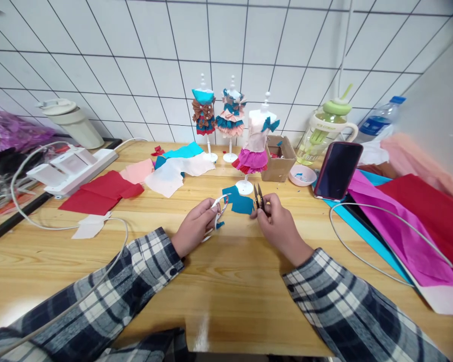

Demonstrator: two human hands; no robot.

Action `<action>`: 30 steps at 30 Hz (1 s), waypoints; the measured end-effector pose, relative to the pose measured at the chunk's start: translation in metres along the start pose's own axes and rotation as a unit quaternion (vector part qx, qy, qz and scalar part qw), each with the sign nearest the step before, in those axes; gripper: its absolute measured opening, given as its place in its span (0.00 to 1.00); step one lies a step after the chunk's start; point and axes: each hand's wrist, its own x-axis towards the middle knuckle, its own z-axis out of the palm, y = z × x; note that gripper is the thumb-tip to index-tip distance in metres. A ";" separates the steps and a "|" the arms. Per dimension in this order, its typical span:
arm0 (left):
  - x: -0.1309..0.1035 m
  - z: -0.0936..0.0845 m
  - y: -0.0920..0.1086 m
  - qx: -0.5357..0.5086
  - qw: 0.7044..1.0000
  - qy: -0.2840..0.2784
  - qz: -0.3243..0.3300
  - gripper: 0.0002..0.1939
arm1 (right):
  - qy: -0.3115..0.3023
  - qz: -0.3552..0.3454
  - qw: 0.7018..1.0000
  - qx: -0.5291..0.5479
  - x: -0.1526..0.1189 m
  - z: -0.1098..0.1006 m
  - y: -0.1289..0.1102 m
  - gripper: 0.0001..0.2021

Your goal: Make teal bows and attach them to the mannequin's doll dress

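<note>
My left hand (198, 224) pinches a thin, curled white strip (222, 200); a small teal scrap (220, 225) hangs by it. Whether the strip is paper or tape I cannot make out. In my right hand (279, 224) is a pair of thread snips (259, 196), blades pointing up and slightly apart. Between the hands, teal crepe paper pieces (242, 201) lie on the table. Just behind them stands a small white dress form (257, 125) with a pale pink top, teal bow and magenta and red ruffles. Two more dressed forms (203, 108) (231, 113) stand farther back.
On the left lie red paper (101, 192) and a white power strip (75, 168) with a trailing cable. A cardboard box (279, 161), white dish (302, 175), leaning phone (337, 170) and green-lidded bottle (326, 128) stand to the right. Magenta sheets (396, 231) lie beyond.
</note>
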 end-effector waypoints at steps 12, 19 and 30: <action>-0.009 0.000 0.000 0.082 0.994 -0.077 0.012 0.12 | -0.141 -0.001 0.990 0.007 -0.015 0.005 -0.028 0.14; -0.011 -0.007 0.008 0.439 0.877 -0.046 0.189 0.10 | -0.126 0.000 0.991 0.050 -0.017 -0.001 -0.028 0.17; -0.014 -0.001 0.008 0.443 0.870 -0.074 0.203 0.09 | -0.167 -0.015 0.976 0.139 -0.020 0.008 -0.026 0.16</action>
